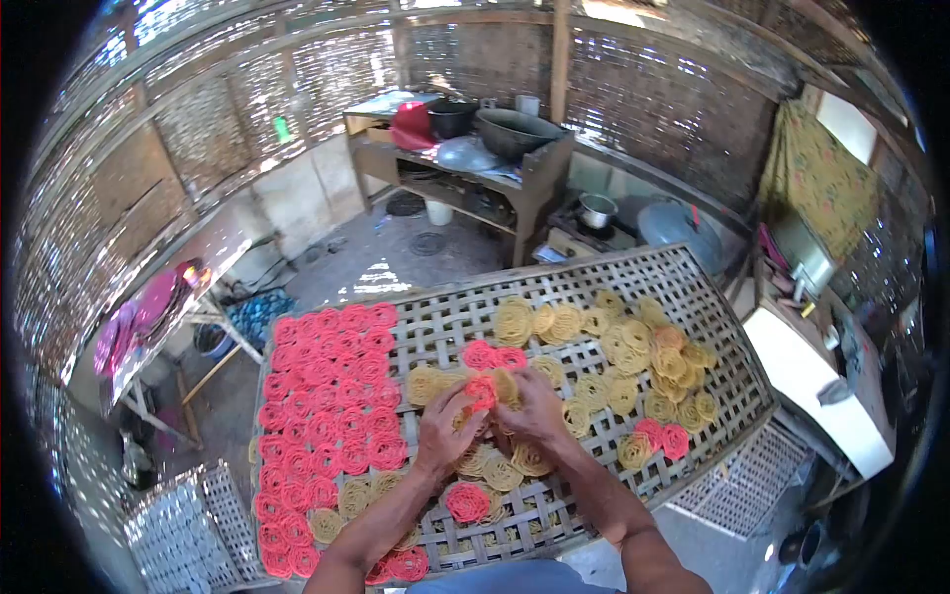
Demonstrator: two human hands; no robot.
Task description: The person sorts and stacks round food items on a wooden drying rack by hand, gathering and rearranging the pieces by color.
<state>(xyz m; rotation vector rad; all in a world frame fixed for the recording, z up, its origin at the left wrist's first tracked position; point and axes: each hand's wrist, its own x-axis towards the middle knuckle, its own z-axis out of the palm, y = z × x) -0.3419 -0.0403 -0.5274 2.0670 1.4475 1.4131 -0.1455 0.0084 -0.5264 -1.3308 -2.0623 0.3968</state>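
Observation:
Both hands meet over the middle of a woven lattice rack (443, 320). My left hand (448, 426) is closed on a pink coil (481, 392), which looks like a round nest of thin strands. Beside it, my right hand (534, 404) grips a yellow coil (505, 385). Rows of pink coils (332, 381) cover the rack's left side. Loose yellow coils (625, 345) lie over the right half, some overlapping. One pink coil (467, 502) rests on yellow ones below my hands, and two more pink coils (495, 355) lie just beyond them.
A wooden shelf (534, 188) holds a large dark basin (517, 133) and a red item (414, 125). Behind the rack stand a small pot (598, 210) and a big round lid (681, 236). More lattice racks (183, 530) lean at lower left.

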